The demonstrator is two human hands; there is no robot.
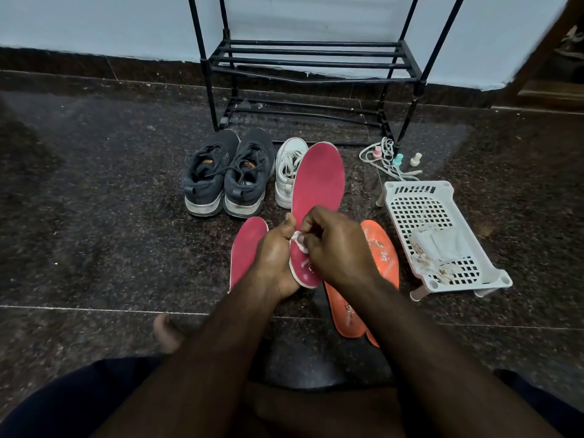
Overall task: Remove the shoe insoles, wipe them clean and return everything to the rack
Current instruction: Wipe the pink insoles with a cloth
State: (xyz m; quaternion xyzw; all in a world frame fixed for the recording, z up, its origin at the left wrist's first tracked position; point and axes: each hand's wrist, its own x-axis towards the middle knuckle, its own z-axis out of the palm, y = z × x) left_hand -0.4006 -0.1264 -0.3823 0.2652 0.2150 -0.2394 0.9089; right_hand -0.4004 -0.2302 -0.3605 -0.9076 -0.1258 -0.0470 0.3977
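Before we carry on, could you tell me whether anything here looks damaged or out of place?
The orange insole on the floor has pale worn patches, and loose laces lie tangled by the rack.

A red insole (319,181) is held up at centre, a small white wipe (298,238) pressed on its near end. A second red insole (246,248) lies left; orange insoles (379,245) right. Dark sneakers (227,178), white shoe (286,175) and black rack (313,55) sit farther back

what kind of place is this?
Likely a home entryway or hallway floor: a black shoe rack against a painted wall, shoes on a dark stone floor, and the person sitting on it wiping an insole.
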